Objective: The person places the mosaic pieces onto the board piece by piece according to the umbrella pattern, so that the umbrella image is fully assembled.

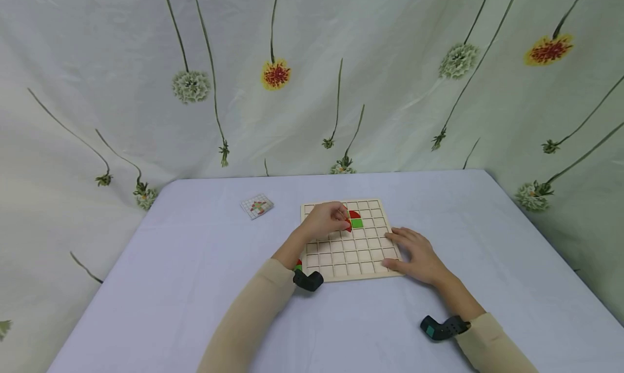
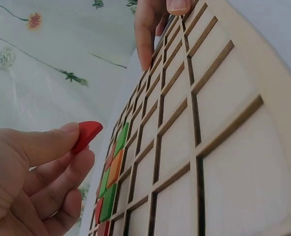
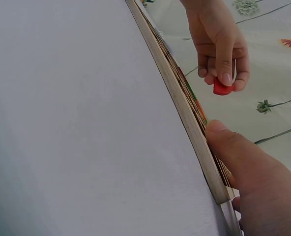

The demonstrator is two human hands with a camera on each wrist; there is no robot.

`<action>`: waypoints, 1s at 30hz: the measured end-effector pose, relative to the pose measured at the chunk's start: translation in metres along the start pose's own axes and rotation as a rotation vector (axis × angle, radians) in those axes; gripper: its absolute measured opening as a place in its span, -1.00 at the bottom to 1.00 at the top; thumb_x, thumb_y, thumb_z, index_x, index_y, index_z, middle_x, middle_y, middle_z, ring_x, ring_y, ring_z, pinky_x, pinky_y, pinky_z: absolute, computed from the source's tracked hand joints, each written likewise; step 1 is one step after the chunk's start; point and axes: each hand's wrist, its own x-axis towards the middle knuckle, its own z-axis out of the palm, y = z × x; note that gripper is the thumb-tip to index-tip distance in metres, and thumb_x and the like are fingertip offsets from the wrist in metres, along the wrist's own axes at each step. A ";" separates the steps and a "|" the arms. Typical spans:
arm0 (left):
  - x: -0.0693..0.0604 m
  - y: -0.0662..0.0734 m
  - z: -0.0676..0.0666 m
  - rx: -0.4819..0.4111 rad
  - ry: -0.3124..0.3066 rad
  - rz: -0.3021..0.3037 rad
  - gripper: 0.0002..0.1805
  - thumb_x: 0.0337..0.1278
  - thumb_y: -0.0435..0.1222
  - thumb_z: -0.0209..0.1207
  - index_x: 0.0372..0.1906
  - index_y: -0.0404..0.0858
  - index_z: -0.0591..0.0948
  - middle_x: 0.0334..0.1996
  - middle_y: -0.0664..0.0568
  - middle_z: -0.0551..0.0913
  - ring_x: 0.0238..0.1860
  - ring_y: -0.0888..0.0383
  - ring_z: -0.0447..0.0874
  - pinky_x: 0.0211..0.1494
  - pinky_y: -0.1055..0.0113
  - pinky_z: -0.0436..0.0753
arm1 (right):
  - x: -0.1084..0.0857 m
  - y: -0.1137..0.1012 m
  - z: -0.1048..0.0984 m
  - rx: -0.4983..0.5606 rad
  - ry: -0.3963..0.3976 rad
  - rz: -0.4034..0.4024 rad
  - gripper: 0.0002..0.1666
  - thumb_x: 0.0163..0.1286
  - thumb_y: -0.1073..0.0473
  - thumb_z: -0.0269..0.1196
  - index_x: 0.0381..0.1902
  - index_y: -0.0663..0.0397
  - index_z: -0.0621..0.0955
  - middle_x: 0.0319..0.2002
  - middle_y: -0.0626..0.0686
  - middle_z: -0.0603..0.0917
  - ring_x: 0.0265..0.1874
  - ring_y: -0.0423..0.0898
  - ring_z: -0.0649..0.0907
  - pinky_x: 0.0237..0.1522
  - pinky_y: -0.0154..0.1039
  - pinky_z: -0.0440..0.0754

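Observation:
My left hand point(image 1: 323, 221) is above the upper middle of a pale wooden grid board point(image 1: 347, 258). Thumb and fingers pinch a small red block with a curved side point(image 2: 88, 136), held apart from the board in the left wrist view. Below it, several pieces sit in the board's cells, among them a green square point(image 1: 357, 223), a red curved piece point(image 1: 355, 214) and an orange piece point(image 2: 117, 162). My left hand hides part of this group in the head view. Along the board's right edge rests my right hand point(image 1: 416, 254), its thumb near the front corner and its fingers spread.
A small card point(image 1: 257, 205) printed with a coloured grid pattern lies on the white tablecloth point(image 1: 195, 243), left of the board's far side. Beside the board's left edge, red and green pieces point(image 1: 298, 267) show, partly hidden by my left wrist. A flowered cloth point(image 1: 312, 91) hangs behind the table.

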 end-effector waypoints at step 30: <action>0.032 0.011 0.051 0.136 0.170 -0.057 -0.89 0.23 -0.23 0.29 -0.37 -0.14 0.62 -0.47 0.15 0.62 -0.40 0.22 0.55 -0.25 0.33 0.51 | 0.000 0.004 0.001 -0.008 0.003 -0.011 -0.19 0.17 -0.21 0.37 0.29 0.08 0.51 0.33 0.21 0.42 0.37 0.28 0.25 0.29 0.32 0.06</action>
